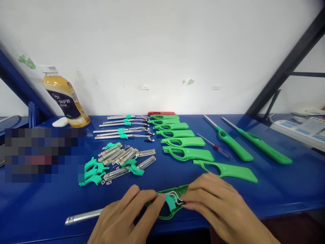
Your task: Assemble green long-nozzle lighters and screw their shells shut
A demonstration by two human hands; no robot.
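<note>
At the table's front edge, my left hand (132,213) is closed on a green lighter shell (166,217), its thumb and forefinger at the trigger opening. A metal lighter tube (83,216) sticks out to the left from under this hand. My right hand (215,203) pinches a small black part (181,203) with white wires (172,193) over the same shell and covers the shell's right end. Between the hands lies a teal trigger (171,202) inside the shell. How the tube sits in the shell is hidden by my left hand.
Behind my hands lie green shell halves (189,154), metal tubes with wires (114,131), clear fuel tanks (116,174) and loose teal triggers (92,173). Rightward are a screwdriver (223,151) and two assembled lighters (236,145). A drink bottle (66,98) stands back left.
</note>
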